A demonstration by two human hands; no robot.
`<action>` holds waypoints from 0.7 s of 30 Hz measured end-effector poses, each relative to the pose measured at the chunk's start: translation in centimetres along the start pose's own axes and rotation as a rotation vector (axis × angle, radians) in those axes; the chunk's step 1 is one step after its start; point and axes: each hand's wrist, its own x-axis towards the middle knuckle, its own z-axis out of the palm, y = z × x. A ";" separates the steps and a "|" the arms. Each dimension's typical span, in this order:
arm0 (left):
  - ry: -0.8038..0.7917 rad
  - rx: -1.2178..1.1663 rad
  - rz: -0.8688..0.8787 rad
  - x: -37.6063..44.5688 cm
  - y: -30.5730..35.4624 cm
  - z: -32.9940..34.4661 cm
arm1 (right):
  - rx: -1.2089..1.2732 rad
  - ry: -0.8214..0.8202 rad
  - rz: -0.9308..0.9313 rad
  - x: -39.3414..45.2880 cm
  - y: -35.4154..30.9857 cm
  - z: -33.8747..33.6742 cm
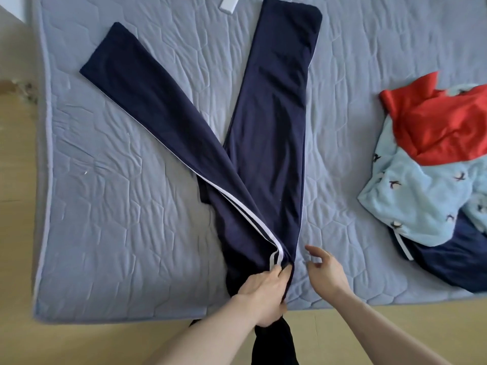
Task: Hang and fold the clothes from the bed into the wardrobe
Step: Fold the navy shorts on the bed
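Gripped near the waistband end by the left hand (pixel 263 288), whose fingers are curled into the fabric beside the white side stripe (pixel 274 248), the navy trousers (pixel 266 143) are spread on the quilted bed (pixel 126 180) with the two legs splayed apart in a V, the waist end hanging over the near edge of the mattress toward the floor (pixel 79 343). Nothing is held by the right hand (pixel 325 270); it is kept loosely open just beside the trousers' right edge, fingers relaxed above the quilt. From here, trouble is judged most likely if the left leg is not brought squarely over the right: a crooked, creased fold would result, and the overhanging waist could drag the garment off the bed. Well to the right, a pile is seen of a red garment (pixel 434 127), a light blue patterned garment (pixel 416 201) and further navy cloth (pixel 453 262). A white strip (pixel 229 5) lies at the far edge.
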 end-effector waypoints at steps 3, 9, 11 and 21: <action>-0.075 -0.128 0.021 0.2 -1.0 -0.6 | 0.054 -0.004 -0.006 0.4 -0.4 0.4; 0.442 -0.676 -0.245 0.6 -6.5 -5.1 | 0.049 -0.022 -0.119 0.5 -3.8 1.3; 0.621 -0.823 -0.425 1.1 -10.3 -8.1 | 0.032 -0.025 -0.175 0.6 -5.5 1.9; 0.792 -1.179 -0.833 4.7 -21.4 -18.8 | -0.280 0.009 -0.320 3.5 -11.7 6.2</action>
